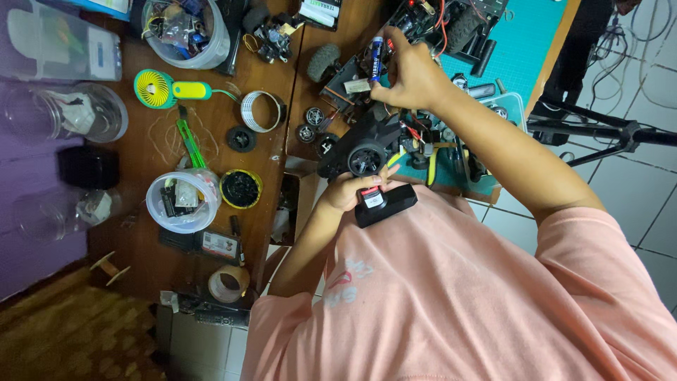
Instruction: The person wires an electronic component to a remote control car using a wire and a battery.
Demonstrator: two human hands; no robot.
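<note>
The person's salmon-pink cotton shirt (458,296) fills the frame from four to seven o'clock and hides everything below the elbows' line. The brown wooden workbench (211,99) runs off the top and left edges, its far part covered by a teal cutting mat (525,46), itself cut off at twelve o'clock. On the mat, a black radio-car chassis with knobbly rubber tyres and red wires (451,25) is only partly in view.

Just below centre, the left hand (349,194) wraps around the grip of a black plastic pistol-shaped radio controller with a round foam wheel (370,159); its fingers are pressed together on the handle, the palm side hidden. At about one o'clock from it, the right hand (412,74) pinches a small blue cylindrical battery (377,53) upright between thumb and fingertips, above the bench edge.

At nine o'clock, a clear round plastic tub of small parts (182,201) stands beside a yellow-and-green handheld fan (159,89).
</note>
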